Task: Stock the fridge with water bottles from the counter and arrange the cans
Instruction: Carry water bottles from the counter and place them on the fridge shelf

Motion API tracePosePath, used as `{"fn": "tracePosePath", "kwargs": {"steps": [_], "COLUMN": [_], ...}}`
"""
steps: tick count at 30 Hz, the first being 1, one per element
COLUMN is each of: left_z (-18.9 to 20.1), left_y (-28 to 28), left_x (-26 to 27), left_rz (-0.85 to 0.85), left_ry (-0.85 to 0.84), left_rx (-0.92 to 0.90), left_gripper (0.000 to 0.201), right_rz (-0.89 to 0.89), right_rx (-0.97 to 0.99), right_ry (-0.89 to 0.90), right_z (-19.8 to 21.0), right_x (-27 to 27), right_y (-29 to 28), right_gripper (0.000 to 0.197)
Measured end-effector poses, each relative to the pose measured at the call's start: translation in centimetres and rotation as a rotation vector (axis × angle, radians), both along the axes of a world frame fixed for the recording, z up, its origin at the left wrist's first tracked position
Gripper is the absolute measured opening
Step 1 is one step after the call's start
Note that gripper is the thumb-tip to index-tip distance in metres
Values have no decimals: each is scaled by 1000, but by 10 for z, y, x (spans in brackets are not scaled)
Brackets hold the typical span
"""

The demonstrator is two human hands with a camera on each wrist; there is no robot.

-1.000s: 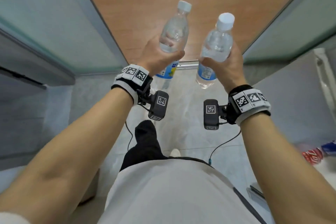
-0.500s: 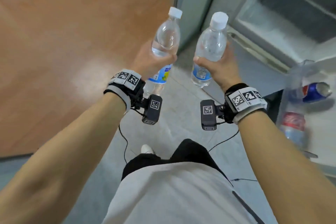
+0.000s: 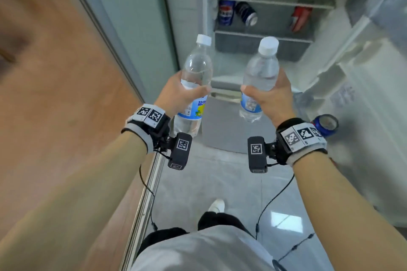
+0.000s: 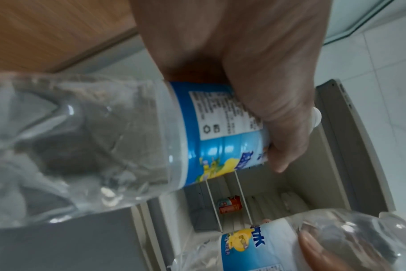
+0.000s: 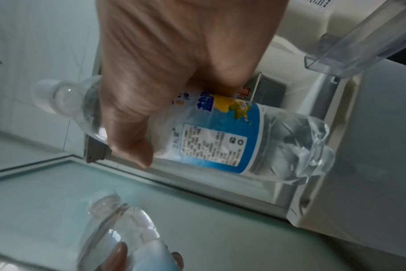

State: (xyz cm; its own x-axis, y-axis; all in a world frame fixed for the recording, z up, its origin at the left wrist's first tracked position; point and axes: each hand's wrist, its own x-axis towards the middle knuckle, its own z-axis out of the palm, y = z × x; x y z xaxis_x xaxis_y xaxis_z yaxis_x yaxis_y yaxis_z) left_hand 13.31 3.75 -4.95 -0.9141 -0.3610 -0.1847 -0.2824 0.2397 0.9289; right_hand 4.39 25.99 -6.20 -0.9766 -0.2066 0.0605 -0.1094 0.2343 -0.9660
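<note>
Two clear plastic water bottles with white caps are held upright before the open fridge (image 3: 262, 35): left bottle (image 3: 196, 68) gripped by left hand (image 3: 178, 94), right bottle (image 3: 261, 72) by right hand (image 3: 272, 97). Blue cans (image 3: 225, 12) and a red can (image 3: 299, 17) are seen on the middle shelf.

Both bare forearms reach forward side by side, each wrist strapped with a black-and-white marker band. The left hand (image 3: 180, 94) wraps its fingers and thumb around a clear plastic water bottle (image 3: 193, 86), held upright. The right hand (image 3: 273, 97) grips a second clear plastic bottle (image 3: 259, 77) likewise.
</note>
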Motion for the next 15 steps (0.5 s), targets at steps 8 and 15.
{"fn": "tracePosePath", "kwargs": {"steps": [8, 15], "left_z": [27, 37], "left_y": [-2, 4], "left_x": [-118, -226], "left_rz": [-60, -189], "left_ry": [85, 150], "left_rx": [44, 49], "left_gripper": [32, 44], "right_rz": [-124, -213], "right_rx": [-72, -19], "right_ry": [61, 108], "right_z": [24, 52], "right_x": [-88, -166], "right_y": [-6, -9], "right_gripper": [54, 53]}}
